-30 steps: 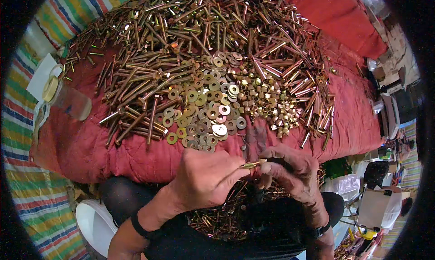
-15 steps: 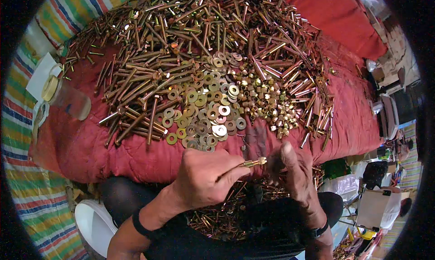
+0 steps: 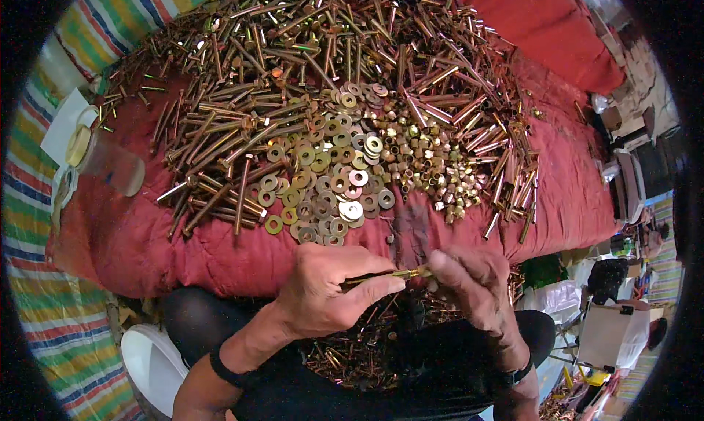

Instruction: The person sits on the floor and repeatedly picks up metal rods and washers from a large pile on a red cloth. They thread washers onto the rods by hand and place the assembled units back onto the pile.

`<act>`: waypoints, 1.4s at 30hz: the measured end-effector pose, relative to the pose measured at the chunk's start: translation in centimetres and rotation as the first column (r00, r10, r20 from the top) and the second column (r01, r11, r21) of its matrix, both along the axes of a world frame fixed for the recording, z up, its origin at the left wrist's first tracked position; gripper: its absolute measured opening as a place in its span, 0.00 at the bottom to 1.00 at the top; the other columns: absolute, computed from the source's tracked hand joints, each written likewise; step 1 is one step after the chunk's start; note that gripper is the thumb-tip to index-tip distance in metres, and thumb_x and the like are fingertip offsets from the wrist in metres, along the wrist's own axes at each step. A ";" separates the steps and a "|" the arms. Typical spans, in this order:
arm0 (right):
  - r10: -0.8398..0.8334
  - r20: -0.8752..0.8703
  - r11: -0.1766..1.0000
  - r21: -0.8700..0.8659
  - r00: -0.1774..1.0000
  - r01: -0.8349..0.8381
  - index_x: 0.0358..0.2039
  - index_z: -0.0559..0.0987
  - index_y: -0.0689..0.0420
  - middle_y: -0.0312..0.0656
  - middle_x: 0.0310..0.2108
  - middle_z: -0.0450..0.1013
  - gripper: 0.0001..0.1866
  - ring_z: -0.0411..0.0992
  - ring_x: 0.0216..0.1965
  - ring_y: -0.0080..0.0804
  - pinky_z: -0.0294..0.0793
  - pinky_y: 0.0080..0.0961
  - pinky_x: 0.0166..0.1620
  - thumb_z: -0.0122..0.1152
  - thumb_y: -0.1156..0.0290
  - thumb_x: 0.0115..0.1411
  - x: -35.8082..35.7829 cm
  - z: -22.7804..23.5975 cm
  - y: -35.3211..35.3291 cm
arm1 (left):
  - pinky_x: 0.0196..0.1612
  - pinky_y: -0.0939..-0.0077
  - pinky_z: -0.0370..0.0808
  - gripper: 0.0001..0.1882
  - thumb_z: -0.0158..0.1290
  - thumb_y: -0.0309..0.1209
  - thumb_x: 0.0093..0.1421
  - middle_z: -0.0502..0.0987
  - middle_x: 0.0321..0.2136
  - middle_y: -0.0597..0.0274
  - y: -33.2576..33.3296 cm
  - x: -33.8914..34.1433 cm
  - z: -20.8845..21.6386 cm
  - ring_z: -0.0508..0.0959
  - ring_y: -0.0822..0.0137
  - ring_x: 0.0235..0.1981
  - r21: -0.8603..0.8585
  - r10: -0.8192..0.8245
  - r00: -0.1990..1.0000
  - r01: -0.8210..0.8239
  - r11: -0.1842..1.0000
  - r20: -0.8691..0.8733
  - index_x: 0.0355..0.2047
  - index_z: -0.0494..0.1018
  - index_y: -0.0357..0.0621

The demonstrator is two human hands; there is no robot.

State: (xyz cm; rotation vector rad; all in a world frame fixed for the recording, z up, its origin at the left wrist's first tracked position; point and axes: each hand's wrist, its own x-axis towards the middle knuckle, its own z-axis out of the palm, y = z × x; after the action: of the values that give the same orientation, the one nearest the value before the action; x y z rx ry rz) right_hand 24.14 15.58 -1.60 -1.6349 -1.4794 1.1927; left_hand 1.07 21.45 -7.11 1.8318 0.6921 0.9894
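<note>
Just in front of the cushion, my left hand [image 3: 323,289] pinches a brass-coloured bolt [image 3: 415,273] between thumb and fingers, its tip pointing right. At that tip, my right hand [image 3: 473,289] has its thumb and fingers closed around the small cone-shaped nut, which they mostly cover. Beyond both hands lie a heap of flat washers [image 3: 323,179] and, to its right, a heap of small cone nuts [image 3: 429,157]. Long hex bolts [image 3: 227,142] are piled to the left and behind, and metal sleeves [image 3: 506,146] lie at the right.
All these piles rest on a red padded cushion [image 3: 572,193]. A clear jar with a pale lid [image 3: 110,160] stands at the left. Between my legs is another heap of bolts [image 3: 352,359]. A white stool [image 3: 154,362] sits at lower left, and a white box [image 3: 605,337] at right.
My right hand has come left, and its thumb and fingers have closed on the nut at the bolt's tip. The left hand keeps its hold in nearly the same spot.
</note>
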 end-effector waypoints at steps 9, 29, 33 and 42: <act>0.054 0.070 0.954 0.290 0.996 -0.072 0.43 0.84 0.63 0.38 0.32 0.80 0.15 0.76 0.32 0.24 0.74 0.23 0.36 0.74 0.66 0.62 -0.1 -0.5 0.8 | 0.29 0.74 0.77 0.10 0.68 0.32 0.61 0.86 0.26 0.55 0.0 -0.5 0.3 0.84 0.69 0.24 -0.245 0.008 0.999 0.006 0.970 0.054 0.35 0.86 0.36; -0.029 -0.014 0.999 -0.016 0.999 0.029 0.37 0.85 0.64 0.36 0.27 0.78 0.11 0.76 0.28 0.22 0.73 0.19 0.32 0.73 0.68 0.63 -0.7 0.7 0.1 | 0.32 0.80 0.75 0.11 0.67 0.31 0.62 0.86 0.27 0.61 0.0 -0.5 1.1 0.81 0.78 0.28 -0.440 -0.103 0.995 0.096 0.893 0.010 0.38 0.86 0.34; -0.027 0.062 0.987 0.162 0.998 0.016 0.38 0.84 0.64 0.38 0.26 0.79 0.12 0.78 0.28 0.22 0.74 0.19 0.30 0.69 0.66 0.66 -0.7 0.4 0.2 | 0.32 0.80 0.75 0.10 0.67 0.31 0.62 0.87 0.27 0.61 0.1 -0.6 1.4 0.81 0.78 0.28 -0.499 -0.067 0.993 0.107 0.860 0.097 0.37 0.86 0.34; -0.103 0.051 0.987 0.130 0.993 0.096 0.34 0.84 0.62 0.36 0.26 0.76 0.10 0.70 0.23 0.22 0.66 0.25 0.28 0.66 0.68 0.68 0.4 0.6 0.0 | 0.34 0.69 0.78 0.08 0.66 0.33 0.61 0.86 0.29 0.57 0.8 -1.0 1.6 0.85 0.65 0.30 -0.361 -0.509 0.837 0.420 0.833 -0.200 0.35 0.87 0.42</act>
State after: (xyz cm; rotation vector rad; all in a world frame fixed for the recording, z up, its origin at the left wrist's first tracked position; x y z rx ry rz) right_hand 24.53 15.53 -0.98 -1.6478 -1.4597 0.9841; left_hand 0.04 22.25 -5.50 1.7603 0.4888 0.2695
